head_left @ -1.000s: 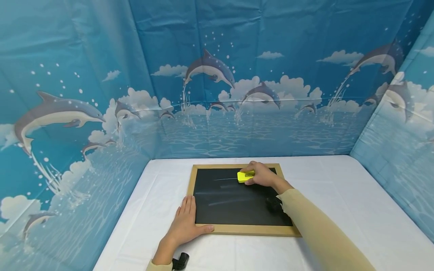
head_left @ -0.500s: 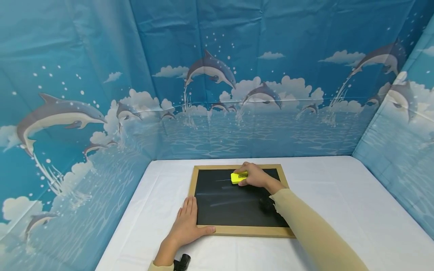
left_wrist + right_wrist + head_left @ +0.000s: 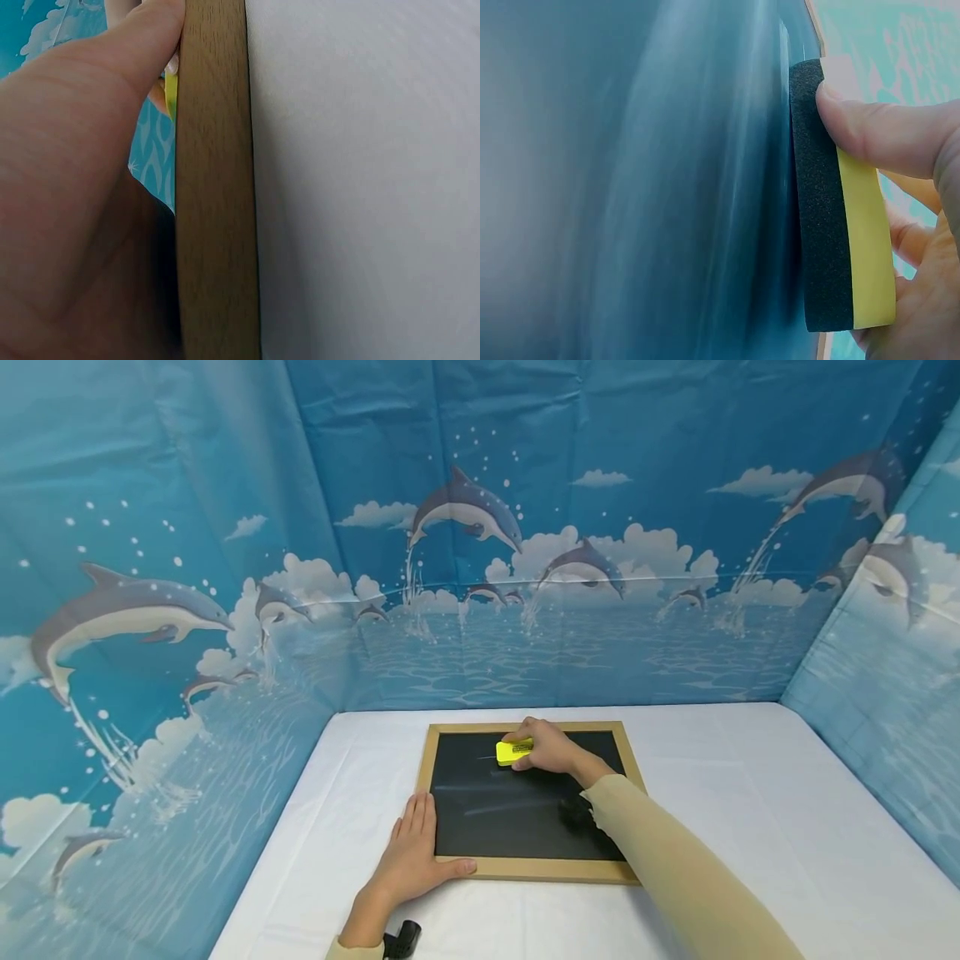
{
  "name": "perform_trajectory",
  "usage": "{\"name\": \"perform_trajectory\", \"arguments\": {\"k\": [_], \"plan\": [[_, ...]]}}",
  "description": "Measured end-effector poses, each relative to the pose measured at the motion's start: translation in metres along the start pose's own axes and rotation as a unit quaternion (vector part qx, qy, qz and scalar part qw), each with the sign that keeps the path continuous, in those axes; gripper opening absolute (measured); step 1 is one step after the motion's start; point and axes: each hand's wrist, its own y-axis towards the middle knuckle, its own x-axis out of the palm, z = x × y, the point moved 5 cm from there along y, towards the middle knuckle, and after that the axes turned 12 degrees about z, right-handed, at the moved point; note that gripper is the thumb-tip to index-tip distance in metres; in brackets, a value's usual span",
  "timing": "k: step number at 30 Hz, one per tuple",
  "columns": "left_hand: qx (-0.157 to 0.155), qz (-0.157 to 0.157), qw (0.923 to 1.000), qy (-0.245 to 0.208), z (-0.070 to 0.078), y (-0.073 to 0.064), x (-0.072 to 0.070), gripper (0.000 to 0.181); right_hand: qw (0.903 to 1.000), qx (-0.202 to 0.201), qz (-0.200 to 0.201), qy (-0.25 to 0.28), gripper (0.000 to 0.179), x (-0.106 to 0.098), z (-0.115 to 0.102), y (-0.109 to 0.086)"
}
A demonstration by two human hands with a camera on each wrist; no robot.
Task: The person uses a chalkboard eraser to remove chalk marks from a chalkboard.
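A small blackboard (image 3: 525, 818) in a light wooden frame lies on the white table, with faint chalk streaks across it. My right hand (image 3: 551, 748) grips a yellow eraser (image 3: 512, 752) near the board's far edge, at the right end of a thin chalk line. In the right wrist view the thumb and fingers hold the yellow back (image 3: 870, 247), and the black foam side (image 3: 821, 202) faces the board. My left hand (image 3: 411, 852) rests on the frame's near left corner, fingers straight along the left side and thumb on the near edge. The left wrist view shows the thumb against the wooden frame (image 3: 217, 187).
A white cloth covers the table (image 3: 712, 793) around the board. Blue curtains (image 3: 480, 643) printed with dolphins stand behind it and at both sides. A black wrist camera (image 3: 402, 939) sits beside the left wrist.
My right hand has slid the eraser leftward along the board's upper part, over the thin chalk line, which now shows shorter. The left hand stays in place on the frame.
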Motion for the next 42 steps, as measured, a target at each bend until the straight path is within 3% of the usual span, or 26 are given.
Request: {"name": "perform_trajectory", "arguments": {"k": [8,18,28,42], "plan": [[-0.006,-0.004,0.9999,-0.011,0.002,-0.003,-0.001,0.139,0.9998,-0.008,-0.02,0.006,0.057,0.017,-0.017,0.011],[0.012,0.024,0.9993,-0.024,-0.002,0.0,-0.004,0.136,0.9999,-0.011,-0.011,-0.007,0.056,0.03,-0.042,0.026],[-0.011,-0.003,0.9999,-0.003,-0.004,0.003,-0.004,0.139,0.9994,-0.027,-0.007,-0.02,0.06,0.051,-0.062,0.04],[-0.006,-0.01,0.9999,-0.002,-0.001,0.001,-0.004,0.139,0.9998,-0.007,-0.016,-0.007,0.061,0.054,-0.058,0.036]]}}
